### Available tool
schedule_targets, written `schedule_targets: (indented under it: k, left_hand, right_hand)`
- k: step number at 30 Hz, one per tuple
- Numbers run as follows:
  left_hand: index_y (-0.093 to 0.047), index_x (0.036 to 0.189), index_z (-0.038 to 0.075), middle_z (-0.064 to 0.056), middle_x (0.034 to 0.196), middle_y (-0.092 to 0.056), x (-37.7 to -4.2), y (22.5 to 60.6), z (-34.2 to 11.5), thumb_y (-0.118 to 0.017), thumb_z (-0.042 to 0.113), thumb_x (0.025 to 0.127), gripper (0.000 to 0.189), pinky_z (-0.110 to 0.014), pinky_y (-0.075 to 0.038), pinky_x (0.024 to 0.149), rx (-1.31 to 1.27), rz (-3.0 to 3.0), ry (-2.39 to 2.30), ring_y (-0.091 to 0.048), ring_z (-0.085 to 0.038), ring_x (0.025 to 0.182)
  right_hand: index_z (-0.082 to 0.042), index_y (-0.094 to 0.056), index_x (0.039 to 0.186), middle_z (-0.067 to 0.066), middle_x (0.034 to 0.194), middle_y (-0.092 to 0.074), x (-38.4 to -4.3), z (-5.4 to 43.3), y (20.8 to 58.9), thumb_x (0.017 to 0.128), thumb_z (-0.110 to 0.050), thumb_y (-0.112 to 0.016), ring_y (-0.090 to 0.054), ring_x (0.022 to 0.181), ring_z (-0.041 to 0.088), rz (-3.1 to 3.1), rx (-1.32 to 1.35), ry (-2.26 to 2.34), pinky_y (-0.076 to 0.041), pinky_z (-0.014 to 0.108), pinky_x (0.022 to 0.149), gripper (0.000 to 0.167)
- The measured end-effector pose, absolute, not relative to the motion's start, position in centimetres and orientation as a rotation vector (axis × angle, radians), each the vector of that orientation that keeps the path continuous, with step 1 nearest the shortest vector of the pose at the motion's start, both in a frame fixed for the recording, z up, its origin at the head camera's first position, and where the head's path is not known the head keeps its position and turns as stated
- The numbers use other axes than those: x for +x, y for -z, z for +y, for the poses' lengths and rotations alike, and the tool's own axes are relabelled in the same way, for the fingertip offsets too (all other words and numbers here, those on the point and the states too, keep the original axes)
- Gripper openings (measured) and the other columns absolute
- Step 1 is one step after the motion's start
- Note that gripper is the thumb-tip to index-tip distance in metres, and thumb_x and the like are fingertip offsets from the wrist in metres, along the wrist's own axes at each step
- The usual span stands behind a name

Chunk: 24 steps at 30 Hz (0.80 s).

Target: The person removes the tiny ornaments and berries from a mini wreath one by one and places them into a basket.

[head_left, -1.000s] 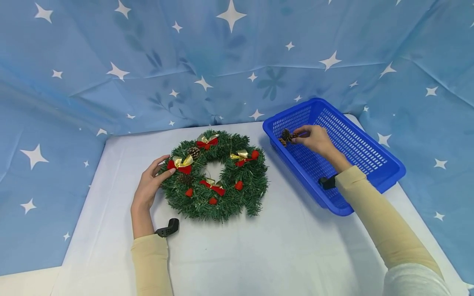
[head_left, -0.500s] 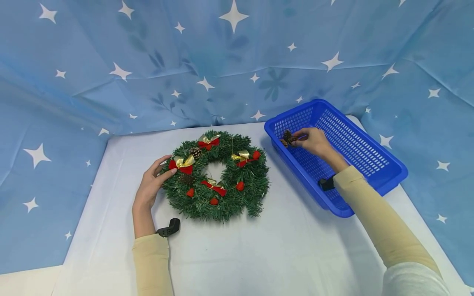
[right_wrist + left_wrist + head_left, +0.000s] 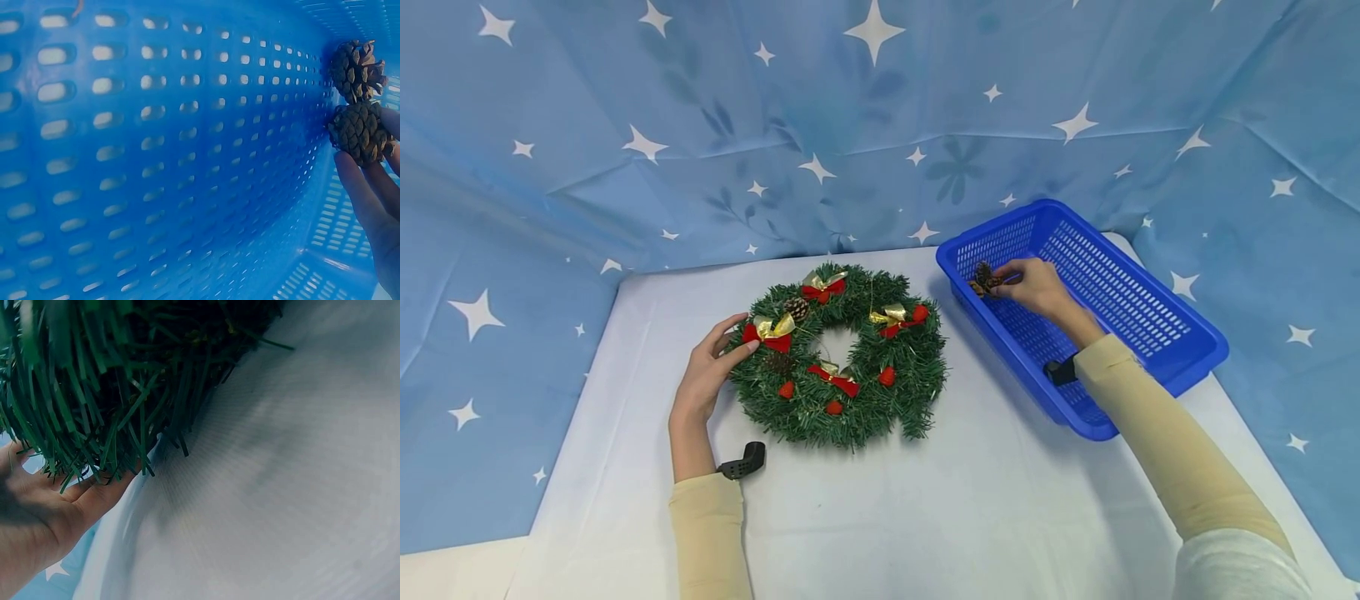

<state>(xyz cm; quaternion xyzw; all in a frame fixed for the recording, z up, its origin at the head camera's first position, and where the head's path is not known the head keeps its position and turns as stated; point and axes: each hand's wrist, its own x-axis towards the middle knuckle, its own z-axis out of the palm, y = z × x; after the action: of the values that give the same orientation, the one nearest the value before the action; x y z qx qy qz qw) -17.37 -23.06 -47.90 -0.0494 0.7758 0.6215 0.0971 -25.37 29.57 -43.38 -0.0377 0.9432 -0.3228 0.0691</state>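
Observation:
A green Christmas wreath (image 3: pixel 857 425) lies on the white table. It carries red and gold bows (image 3: pixel 767 332), pine cones (image 3: pixel 797 309) and small red ornaments (image 3: pixel 887 377). At the wreath's left edge my left hand (image 3: pixel 700 375) grips it, thumb on top near a bow; in the left wrist view its fingers partly vanish under the greenery. Inside the blue basket my right hand (image 3: pixel 1037 287) pinches a brown pine cone (image 3: pixel 361 132) between thumb and fingers. A second pine cone (image 3: pixel 356 69) touches it, close to the basket's far left wall.
The blue perforated basket (image 3: pixel 1000 354) stands slanted at the table's back right, its rim around my right hand. A blue star-printed cloth (image 3: pixel 865 167) hangs behind and beside the table. White tablecloth (image 3: pixel 887 517) spreads in front of the wreath.

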Motion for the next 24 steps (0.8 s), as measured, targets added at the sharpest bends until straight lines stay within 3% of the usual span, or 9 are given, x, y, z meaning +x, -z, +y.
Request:
schedule_targets:
  k: [3,5,7,24]
  left_hand:
    - [-0.038,0.161,0.026,-0.009,0.173,-0.012,-17.37,47.98,-23.06,-0.072,0.035,0.098,0.071,-0.068,-0.016,0.122,-0.147,2.298,-1.839,-0.008,-0.033,0.160]
    - [-0.038,0.161,0.026,-0.009,0.173,-0.012,-17.37,47.98,-23.05,-0.072,0.035,0.098,0.071,-0.068,-0.016,0.122,-0.146,2.300,-1.837,-0.008,-0.033,0.160]
    - [-0.039,0.161,0.026,-0.009,0.173,-0.012,-17.36,47.95,-23.01,-0.071,0.035,0.098,0.071,-0.068,-0.015,0.122,-0.145,2.302,-1.839,-0.008,-0.033,0.160]
    - [-0.040,0.160,0.026,-0.008,0.173,-0.012,-17.36,47.73,-23.03,-0.072,0.036,0.098,0.071,-0.068,-0.015,0.122,-0.143,2.302,-1.840,-0.009,-0.033,0.160]
  right_hand:
    - [0.004,-0.068,0.127,0.028,0.121,-0.070,-25.30,29.62,43.42,0.097,-0.012,-0.070,-0.069,0.110,0.044,2.847,-0.125,0.959,-0.035,0.063,0.115,0.034]
    - [0.004,-0.068,0.126,0.028,0.121,-0.070,-25.18,29.61,43.43,0.097,-0.012,-0.071,-0.070,0.108,0.043,2.858,-0.133,0.937,-0.050,0.058,0.101,0.034]
    - [0.005,-0.069,0.125,0.028,0.121,-0.070,-25.10,29.60,43.43,0.096,-0.013,-0.071,-0.070,0.107,0.043,2.866,-0.137,0.916,-0.057,0.054,0.090,0.034]
    - [0.004,-0.072,0.120,0.027,0.118,-0.072,-25.41,29.62,44.26,0.095,-0.017,-0.074,-0.071,0.104,0.043,2.889,-0.186,0.828,-0.058,0.053,0.088,0.032]
